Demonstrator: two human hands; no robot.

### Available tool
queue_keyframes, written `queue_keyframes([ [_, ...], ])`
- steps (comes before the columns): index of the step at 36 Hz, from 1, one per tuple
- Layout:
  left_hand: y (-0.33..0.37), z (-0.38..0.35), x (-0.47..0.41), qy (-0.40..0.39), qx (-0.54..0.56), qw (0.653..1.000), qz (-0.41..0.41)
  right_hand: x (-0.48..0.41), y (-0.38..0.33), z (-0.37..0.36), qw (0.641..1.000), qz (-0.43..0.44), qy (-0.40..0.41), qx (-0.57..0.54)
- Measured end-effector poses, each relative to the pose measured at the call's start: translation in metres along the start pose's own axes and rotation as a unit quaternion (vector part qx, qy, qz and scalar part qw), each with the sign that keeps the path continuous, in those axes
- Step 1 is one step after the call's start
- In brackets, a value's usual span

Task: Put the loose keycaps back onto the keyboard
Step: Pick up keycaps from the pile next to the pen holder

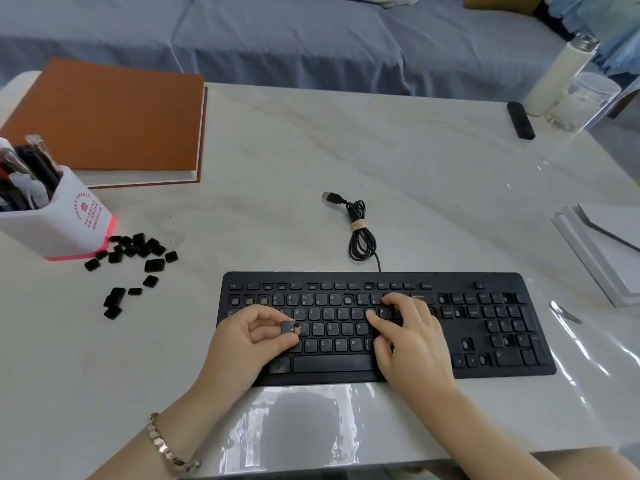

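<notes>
A home living room: a marble-look table stands before a blue-covered sofa.

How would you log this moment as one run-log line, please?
left hand: pinches keycap | right hand: fingers on keyboard | loose keycaps: pile beside pen holder

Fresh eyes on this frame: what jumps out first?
The black keyboard at front centre, several keys missing. Over its left side the left hand pinches one keycap; the right hand rests on the middle keys. At left, loose keycaps lie scattered beside the pen cup.
</notes>
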State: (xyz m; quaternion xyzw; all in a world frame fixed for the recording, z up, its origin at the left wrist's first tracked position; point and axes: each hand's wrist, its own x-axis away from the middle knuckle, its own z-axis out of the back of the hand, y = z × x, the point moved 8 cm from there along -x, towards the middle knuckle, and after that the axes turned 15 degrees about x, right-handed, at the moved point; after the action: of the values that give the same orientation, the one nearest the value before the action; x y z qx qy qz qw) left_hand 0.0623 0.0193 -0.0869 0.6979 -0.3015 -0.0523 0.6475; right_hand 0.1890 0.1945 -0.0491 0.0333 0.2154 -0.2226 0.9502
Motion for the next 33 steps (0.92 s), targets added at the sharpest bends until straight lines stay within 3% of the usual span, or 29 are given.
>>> queue_keyframes([
  [9, 0.01, -0.007, 0.003, -0.001, 0.033, 0.999, -0.016, 0.001, 0.006, -0.001, 0.998, -0.024, -0.048, -0.026],
  [18, 0.027, -0.009, 0.008, 0.002, 0.024, 0.998, -0.056, -0.003, 0.001, -0.008, 0.967, -0.123, -0.134, -0.18],
  [28, 0.045, 0.025, 0.006, 0.048, 0.052, 0.995, -0.073, -0.04, -0.056, -0.027, 0.968, -0.023, -0.194, -0.156],
  [33, 0.05, 0.05, 0.008, 0.1, 0.015, 0.992, -0.078, -0.051, -0.083, -0.037, 0.985, 0.041, -0.142, -0.094],
])
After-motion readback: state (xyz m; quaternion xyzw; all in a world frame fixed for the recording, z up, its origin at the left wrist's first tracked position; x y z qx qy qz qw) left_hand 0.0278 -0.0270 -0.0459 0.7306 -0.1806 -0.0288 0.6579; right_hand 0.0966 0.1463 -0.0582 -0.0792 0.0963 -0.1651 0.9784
